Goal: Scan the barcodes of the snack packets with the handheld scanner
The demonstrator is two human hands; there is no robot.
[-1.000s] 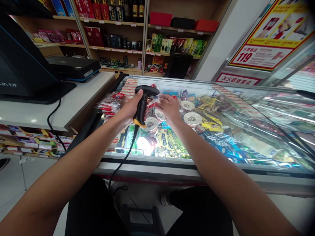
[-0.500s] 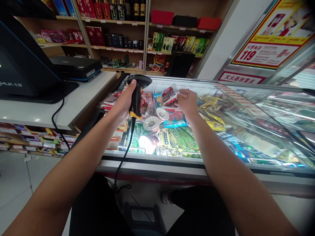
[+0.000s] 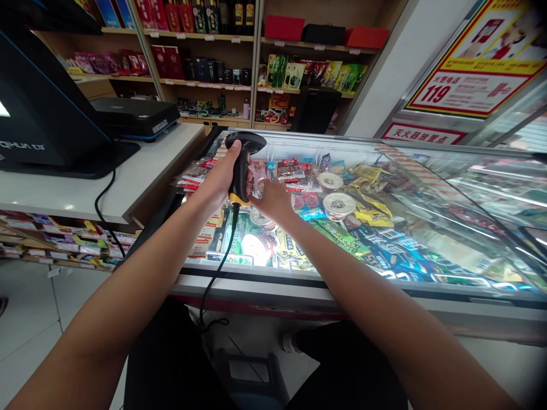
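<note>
My left hand [image 3: 233, 171] is closed around the grip of a black and yellow barcode scanner [image 3: 240, 173], its head pointing away from me over the glass-topped freezer. From the grip a black cord hangs down toward me. Just right of the scanner, my right hand [image 3: 273, 200] reaches left over the packets, fingers stretched and thumb apart, near a pink packet [image 3: 258, 171]; its fingertips are partly hidden. Red-labelled clear packets [image 3: 294, 173] lie beyond that hand. A lidded cup [image 3: 339, 205] and another lidded cup [image 3: 330, 181] sit to its right.
A counter [image 3: 171, 165] with a black terminal [image 3: 47, 108] and a flat black scale [image 3: 137, 117] stands on the left. The freezer's front edge [image 3: 273, 279] runs before me. Yellow bags [image 3: 371, 213] lie farther right. A stool [image 3: 250, 370] is below, between my legs.
My right hand has let go of the red-labelled packet, which now lies among the others, and has moved left toward the scanner. Two lidded cups now show farther right. My left hand keeps the scanner.
</note>
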